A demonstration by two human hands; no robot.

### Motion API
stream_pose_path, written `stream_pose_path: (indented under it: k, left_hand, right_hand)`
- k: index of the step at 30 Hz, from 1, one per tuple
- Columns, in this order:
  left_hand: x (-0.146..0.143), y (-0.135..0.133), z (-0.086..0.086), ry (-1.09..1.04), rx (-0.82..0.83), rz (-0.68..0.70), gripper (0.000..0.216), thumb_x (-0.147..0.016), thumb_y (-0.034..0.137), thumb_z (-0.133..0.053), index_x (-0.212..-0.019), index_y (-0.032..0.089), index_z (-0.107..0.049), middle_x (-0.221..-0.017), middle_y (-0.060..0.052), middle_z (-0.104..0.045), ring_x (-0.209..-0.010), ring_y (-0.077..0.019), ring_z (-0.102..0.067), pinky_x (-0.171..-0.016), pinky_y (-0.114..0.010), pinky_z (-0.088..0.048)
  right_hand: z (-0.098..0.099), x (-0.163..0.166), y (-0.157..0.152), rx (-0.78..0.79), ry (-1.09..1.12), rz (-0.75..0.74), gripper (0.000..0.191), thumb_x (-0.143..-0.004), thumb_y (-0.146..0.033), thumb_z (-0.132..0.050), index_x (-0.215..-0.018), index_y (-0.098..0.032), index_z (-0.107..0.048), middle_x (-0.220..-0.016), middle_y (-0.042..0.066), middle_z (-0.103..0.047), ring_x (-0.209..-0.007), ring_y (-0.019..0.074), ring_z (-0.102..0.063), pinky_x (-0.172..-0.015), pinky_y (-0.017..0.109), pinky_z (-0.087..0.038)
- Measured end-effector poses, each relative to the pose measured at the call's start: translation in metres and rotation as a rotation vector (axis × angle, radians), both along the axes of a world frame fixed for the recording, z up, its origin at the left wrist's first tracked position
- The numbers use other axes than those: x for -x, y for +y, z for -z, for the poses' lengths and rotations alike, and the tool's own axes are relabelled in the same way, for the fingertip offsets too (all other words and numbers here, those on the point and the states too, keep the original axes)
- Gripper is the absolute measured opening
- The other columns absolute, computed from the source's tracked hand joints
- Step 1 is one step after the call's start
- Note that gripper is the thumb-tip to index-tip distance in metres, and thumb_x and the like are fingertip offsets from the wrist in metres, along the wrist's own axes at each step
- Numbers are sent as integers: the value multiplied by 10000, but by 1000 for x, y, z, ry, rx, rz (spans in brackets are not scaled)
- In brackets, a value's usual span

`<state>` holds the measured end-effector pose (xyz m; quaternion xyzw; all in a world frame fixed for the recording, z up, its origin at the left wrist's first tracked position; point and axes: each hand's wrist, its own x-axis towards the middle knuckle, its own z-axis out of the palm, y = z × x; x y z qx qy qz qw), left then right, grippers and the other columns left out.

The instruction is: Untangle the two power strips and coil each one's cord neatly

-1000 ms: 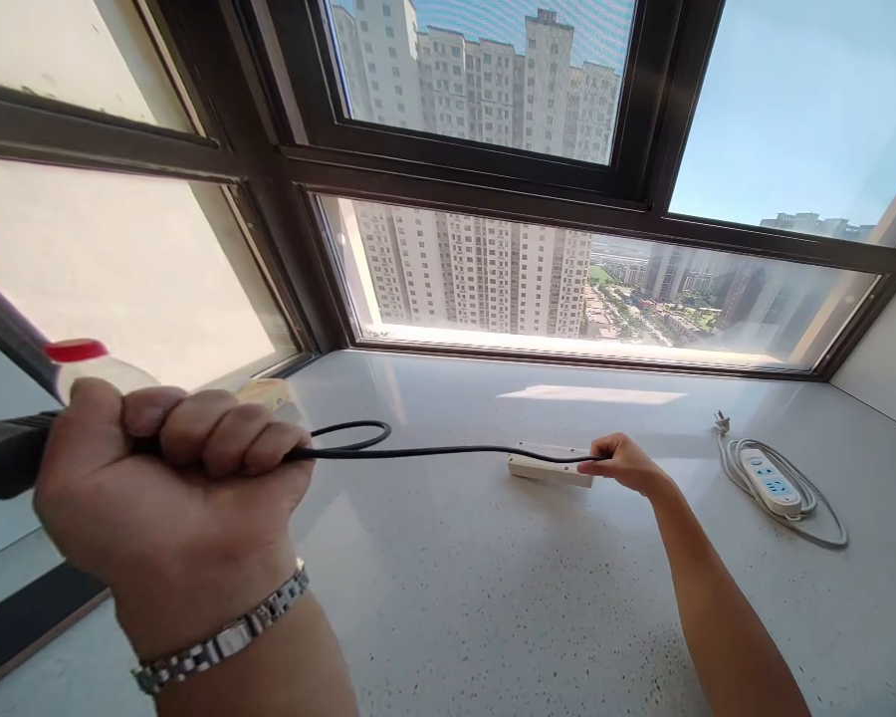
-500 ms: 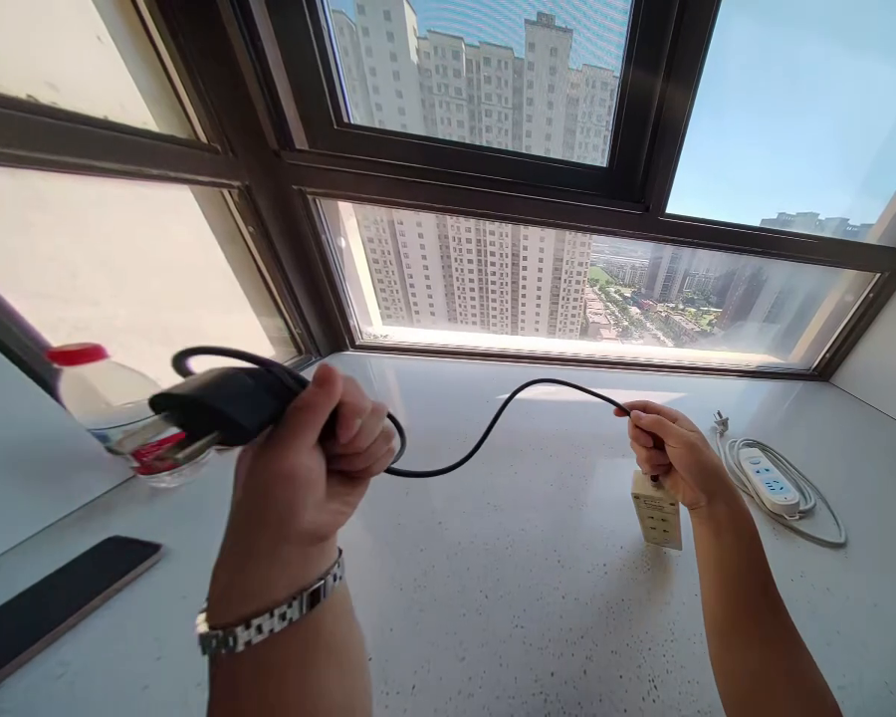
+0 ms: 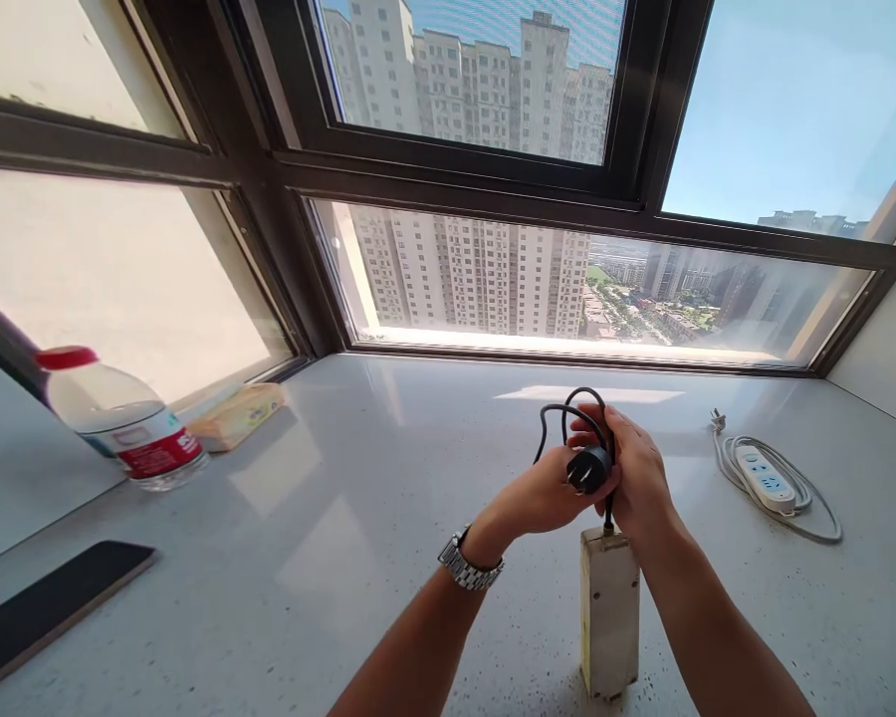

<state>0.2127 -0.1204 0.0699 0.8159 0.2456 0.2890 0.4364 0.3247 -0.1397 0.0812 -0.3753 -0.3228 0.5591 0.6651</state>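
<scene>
My left hand (image 3: 542, 501), with a metal band at its wrist, is closed around the black power cord (image 3: 549, 410) beside its plug (image 3: 588, 470), whose prongs point toward me. Against it, my right hand (image 3: 640, 466) grips the same cord, its fingers curled around the gathered loops. Some fingertips are hidden behind the plug and cord. Just below the hands, the cord runs down into the top end of a beige power strip (image 3: 613, 617), which hangs or stands upright with its plain back, dotted with screws, toward me.
A white power strip (image 3: 768, 478) with its coiled cord lies at the right. On the left are a red-capped bottle (image 3: 141, 428), a yellow soft pack (image 3: 240, 414) and a dark phone (image 3: 56, 612). Windows (image 3: 478, 269) border the speckled white countertop (image 3: 269, 637).
My left hand has carried the plug from the left over to my right hand, and the cord between them is now looped. The beige strip has come closer and turned its back toward me.
</scene>
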Motion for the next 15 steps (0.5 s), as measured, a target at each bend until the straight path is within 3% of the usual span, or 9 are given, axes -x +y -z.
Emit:
stream_pose_path:
  k: [3,7,10,15]
  left_hand:
    - [-1,1,7,70,-40,79,231,-813,318,-575,-638,168,-566,-637,-22,-641,-607,-141,-580,-589,-243,-467]
    - [-3,1,10,72,-89,94,217,-813,287,-556,-626,189,-504,-589,0,-569,-588,-140,-541,-561,-248,-456]
    - [-6,3,13,65,-79,46,189,-783,307,-583,-674,185,-488,-632,10,-531,-607,-132,-491,-538,-242,-426]
    - [-9,4,15,94,40,-47,261,-723,302,-614,-600,170,-425,-577,45,-410,-564,-92,-341,-498,-228,-315]
  right_hand:
    - [-1,-6,1,-13,-30,-119,409,-717,-519,-666,-849,-134,-703,-707,67,-689,-619,158,-631,-569,247,-497]
    - [-4,-10,-2,-72,-111,-295,388,-700,-468,-707,-905,-138,-694,-578,14,-632,-556,136,-591,-553,238,-454]
    - [-5,-13,0,-112,-73,-305,321,-661,-311,-738,-926,-138,-685,-522,-41,-565,-470,90,-522,-573,242,-450]
    - [-2,-20,10,-110,87,-269,298,-669,-238,-699,-948,-141,-666,-553,-60,-531,-420,64,-467,-505,227,-429]
